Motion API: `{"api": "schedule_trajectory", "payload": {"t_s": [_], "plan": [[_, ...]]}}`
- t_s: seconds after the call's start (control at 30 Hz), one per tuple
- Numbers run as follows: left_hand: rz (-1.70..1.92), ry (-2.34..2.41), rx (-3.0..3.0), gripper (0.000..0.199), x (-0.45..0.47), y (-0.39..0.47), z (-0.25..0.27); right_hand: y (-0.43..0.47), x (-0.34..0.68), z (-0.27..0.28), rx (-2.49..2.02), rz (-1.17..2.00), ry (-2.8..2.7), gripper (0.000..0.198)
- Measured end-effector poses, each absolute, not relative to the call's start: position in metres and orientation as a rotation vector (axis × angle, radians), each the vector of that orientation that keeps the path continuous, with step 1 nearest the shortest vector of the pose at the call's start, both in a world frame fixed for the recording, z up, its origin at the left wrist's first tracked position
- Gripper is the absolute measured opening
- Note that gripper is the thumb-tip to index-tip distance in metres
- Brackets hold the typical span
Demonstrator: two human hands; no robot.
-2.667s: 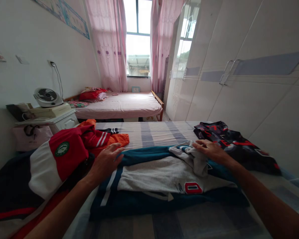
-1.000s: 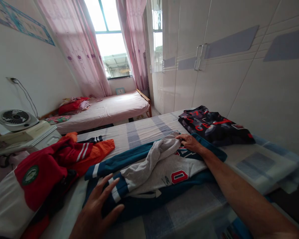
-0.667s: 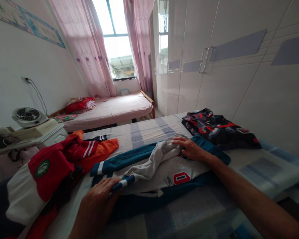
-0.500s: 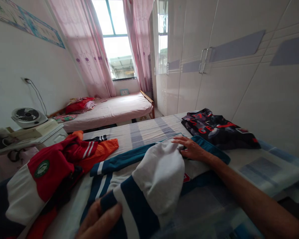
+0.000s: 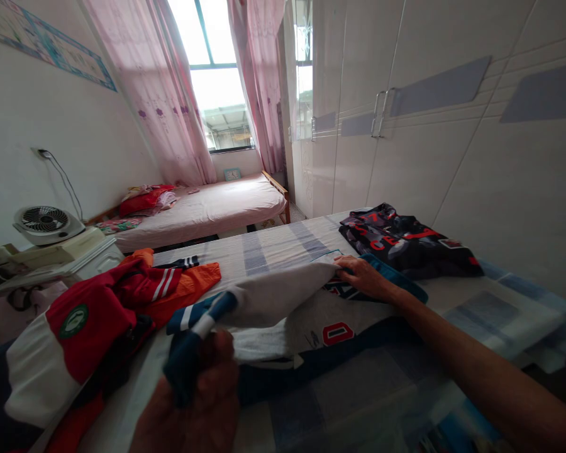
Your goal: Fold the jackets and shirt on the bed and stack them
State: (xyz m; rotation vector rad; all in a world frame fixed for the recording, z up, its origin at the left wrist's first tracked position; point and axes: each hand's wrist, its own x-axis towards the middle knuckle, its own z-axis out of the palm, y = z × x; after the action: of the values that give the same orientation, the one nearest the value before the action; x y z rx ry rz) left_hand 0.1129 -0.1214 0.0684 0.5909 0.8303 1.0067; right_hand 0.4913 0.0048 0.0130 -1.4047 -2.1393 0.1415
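A grey and teal sweatshirt [image 5: 306, 318] with a red-edged letter on its front lies spread over the near bed. Its striped blue-and-white hem or cuff is gripped in my left hand [image 5: 195, 377], lifted a little and slightly blurred. Farther up, my right hand [image 5: 358, 275] pinches the grey cloth near the top edge. Between both hands the grey part is pulled into a taut fold. Beyond my right hand lies a black patterned garment [image 5: 405, 242] with red letters.
Red, white and orange clothes [image 5: 94, 314] are heaped at the left of the checked bed sheet [image 5: 268, 251]. A small fan [image 5: 44, 223] stands on a white cabinet. Behind are a pink-sheeted bed [image 5: 207, 211] and a white wardrobe [image 5: 419, 151] along the right.
My left hand has raised and turned the striped end. The bulging grey cloth is now drawn out flat, and the red-edged letter shows more fully. My right hand has closed on the cloth.
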Motion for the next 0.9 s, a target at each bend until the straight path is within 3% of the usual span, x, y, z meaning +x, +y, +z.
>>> {"api": "schedule_trajectory", "payload": {"t_s": [0.17,0.23,0.43,0.6,0.77,0.9], "plan": [[1.171,0.981,0.266,0.021,0.113,-0.098,0.077,0.022,0.491,0.013,-1.592,0.236,-2.022,0.026],[1.177,1.162,0.568,0.02,0.104,-0.085,0.067,0.027,0.492,0.009,-1.624,0.27,-2.008,0.026],[0.942,1.803,1.74,0.057,0.056,-0.025,0.043,0.037,0.497,0.004,-1.67,0.281,-2.011,0.024],[0.6,1.699,2.227,0.063,0.039,0.002,0.027,0.043,0.497,0.005,-1.697,0.311,-2.001,0.023],[0.87,1.612,1.962,0.044,0.045,-0.01,0.045,0.049,0.498,0.013,-1.728,0.304,-1.95,0.026],[0.989,1.496,1.572,0.044,0.055,-0.022,0.058,0.058,0.506,0.018,-1.808,0.224,-1.86,0.032]]}}
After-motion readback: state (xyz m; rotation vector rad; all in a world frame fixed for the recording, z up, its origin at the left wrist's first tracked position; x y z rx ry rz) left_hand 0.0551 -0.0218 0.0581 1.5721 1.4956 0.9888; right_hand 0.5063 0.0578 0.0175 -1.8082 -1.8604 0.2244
